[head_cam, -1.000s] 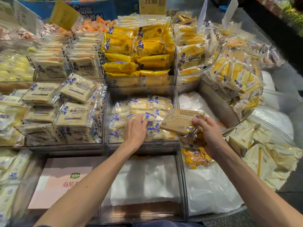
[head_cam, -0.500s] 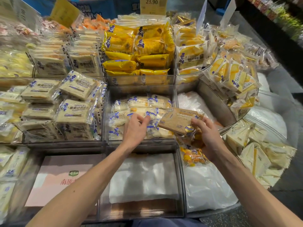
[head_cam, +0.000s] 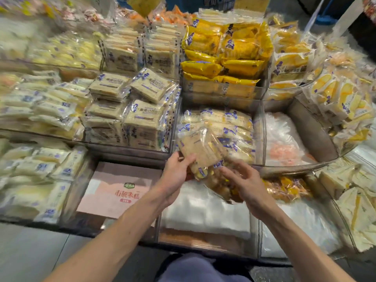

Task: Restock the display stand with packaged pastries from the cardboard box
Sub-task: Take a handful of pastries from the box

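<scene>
My left hand [head_cam: 177, 174] grips the lower edge of a flat brown packaged pastry [head_cam: 200, 148], tilted up in front of the middle bin of the display stand [head_cam: 259, 129]. That bin holds several pale packs with blue print [head_cam: 234, 127]. Close to the right, my right hand [head_cam: 247, 185] holds a second, darker brown-and-yellow pack [head_cam: 220, 187] over the white-lined front bin [head_cam: 203, 212]. The view is motion-blurred, so the right hand's fingers are hard to read.
Stacked sandwich packs [head_cam: 142, 110] fill the bins to the left and yellow packs [head_cam: 223, 58] the ones behind. A pink printed box [head_cam: 114, 192] lies in the front-left bin. Orange-yellow packs [head_cam: 289, 188] lie at right, triangular packs [head_cam: 345, 94] in the curved bin.
The brown pack has passed from my right hand to my left and moved left and down toward me. My left hand left the pale packs. The camera swung left.
</scene>
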